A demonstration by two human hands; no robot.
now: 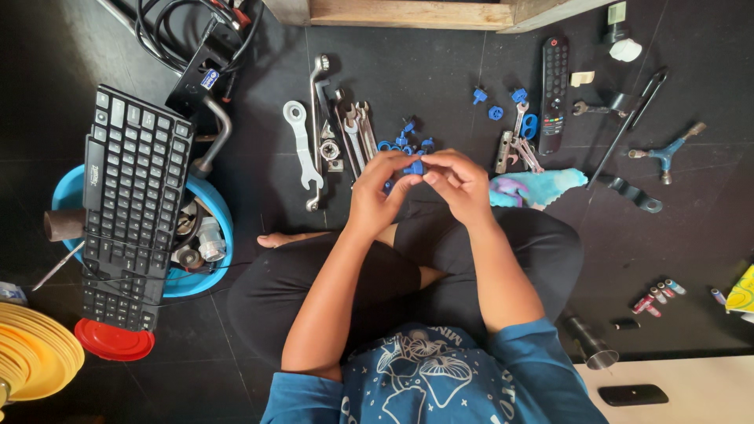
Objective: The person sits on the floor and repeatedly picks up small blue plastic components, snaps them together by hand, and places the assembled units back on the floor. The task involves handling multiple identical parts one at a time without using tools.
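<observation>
From the head camera, you sat cross-legged on the dark floor, and your left hand (375, 192) and right hand (459, 182) met in front of your knees. Both sets of fingertips were pinched together on one small blue plastic fitting (414, 167), held up between the hands, above the floor, just your side of the tool row. It lay dead centre, equally near each hand; whether it had a long axis was too small to tell.

Just beyond your fingers sat a scatter of loose blue plastic pieces (404, 140), and left of them the row of steel spanners and wrenches (338, 137). Right of your right hand lay a crumpled turquoise cloth (542, 187), with a black remote control (554, 90) beyond it.

Off to your left, the round blue plastic tub (67, 192) held grey metal fittings and pipe parts (200, 239), and a black computer keyboard (129, 208) rested across its rim, covering much of the inside.
</observation>
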